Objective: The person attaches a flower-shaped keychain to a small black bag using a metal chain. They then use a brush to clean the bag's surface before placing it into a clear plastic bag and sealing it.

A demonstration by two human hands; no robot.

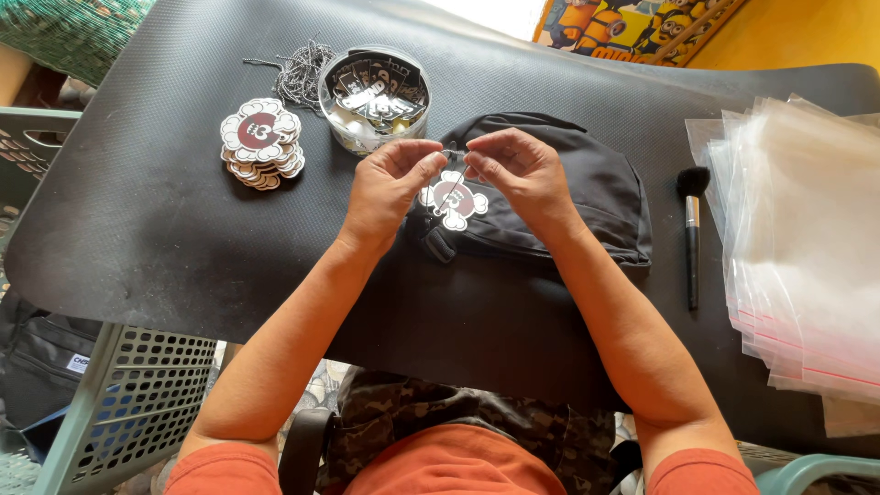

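My left hand [390, 179] and my right hand [513, 170] meet above a black bag [600, 197] lying on a black mat [165, 229]. Between their fingertips they pinch a thin ball chain [455, 151]. From it hangs a flat white, cloud-edged charm with a dark red middle [454, 203]. The charm dangles just over the bag's left end.
A stack of the same charms [261, 144] lies at the left. A round clear tub [374, 96] and a heap of ball chains [298, 73] sit behind it. A black brush [692, 229] and a pile of clear zip bags [807, 247] lie at the right.
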